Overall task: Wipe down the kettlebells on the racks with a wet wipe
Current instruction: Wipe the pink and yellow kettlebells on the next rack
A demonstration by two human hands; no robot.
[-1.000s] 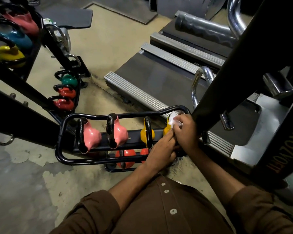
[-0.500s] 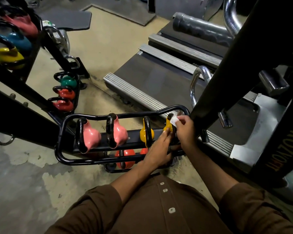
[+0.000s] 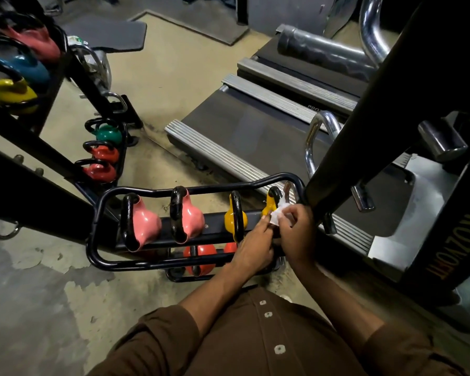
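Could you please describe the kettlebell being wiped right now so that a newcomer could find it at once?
Find the low black rack beside the treadmill; its upper row holds two pink kettlebells, then two yellow. It is the yellow kettlebell at the right end. Unlike its yellow neighbour, the right hand holds a white wipe against it.

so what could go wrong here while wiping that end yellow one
The end yellow kettlebell sits close to the black upright, so the right hand holding the wet wipe may miss its far side. The left hand lies by the rack rail; if the kettlebell shifts, fingers could get pinched.
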